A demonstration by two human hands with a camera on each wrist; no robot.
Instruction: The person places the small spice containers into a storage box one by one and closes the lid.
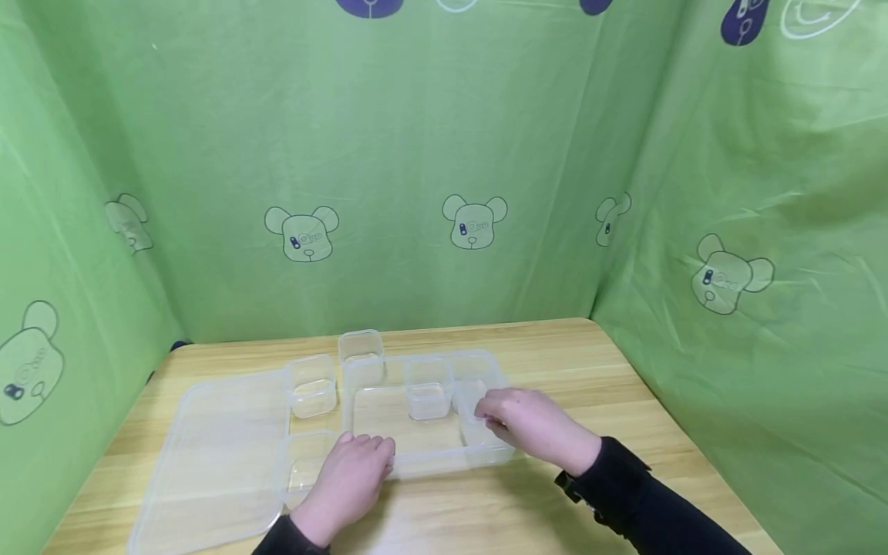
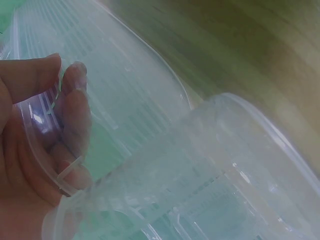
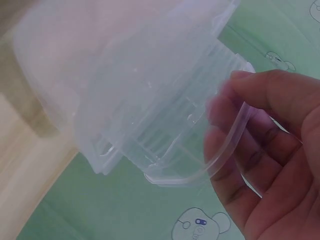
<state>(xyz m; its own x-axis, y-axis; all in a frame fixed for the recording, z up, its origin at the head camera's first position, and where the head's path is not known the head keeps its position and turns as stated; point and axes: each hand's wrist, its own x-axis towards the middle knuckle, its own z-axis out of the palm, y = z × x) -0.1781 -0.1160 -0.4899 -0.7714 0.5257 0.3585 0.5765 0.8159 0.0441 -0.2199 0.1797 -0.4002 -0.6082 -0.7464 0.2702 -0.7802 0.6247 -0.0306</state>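
A large clear plastic box [image 1: 433, 463] stands on the table. My left hand [image 1: 352, 470] grips its rim at the front left corner; in the left wrist view, thumb and fingers [image 2: 75, 110] lie on either side of the rim. Over the box's right side, my right hand [image 1: 530, 424] pinches the rim of a small clear container [image 1: 473, 391], partly hidden behind the fingers. The right wrist view shows thumb and fingertips meeting at this rounded clear rim [image 3: 227, 150]. Another small clear container [image 1: 428, 401] sits inside the box, left of that one.
A large flat translucent lid [image 1: 215, 455] lies at the left. Small clear containers stand beside the box: one behind its left corner [image 1: 361, 344], one by the lid [image 1: 312, 389], one beside my left hand [image 1: 305, 451]. Green curtains [image 1: 416, 293] border the wooden table [image 1: 555, 354].
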